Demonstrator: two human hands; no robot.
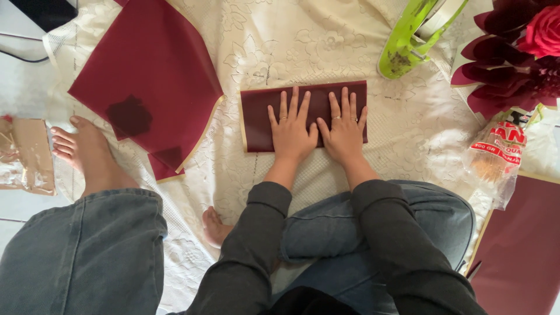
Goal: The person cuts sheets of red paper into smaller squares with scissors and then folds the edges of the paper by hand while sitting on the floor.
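both hands (pixel 318 131) flat, fingers spread, on folded maroon sheet (pixel 256 122); long axis l-r.

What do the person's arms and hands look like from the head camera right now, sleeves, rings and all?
Both arms wear long dark grey sleeves of soft knit fabric that end at the wrists. The left hand is bare, with a thin ring on one finger. The right hand is bare too and carries rings on two fingers. No gloves, watch or bracelets show.
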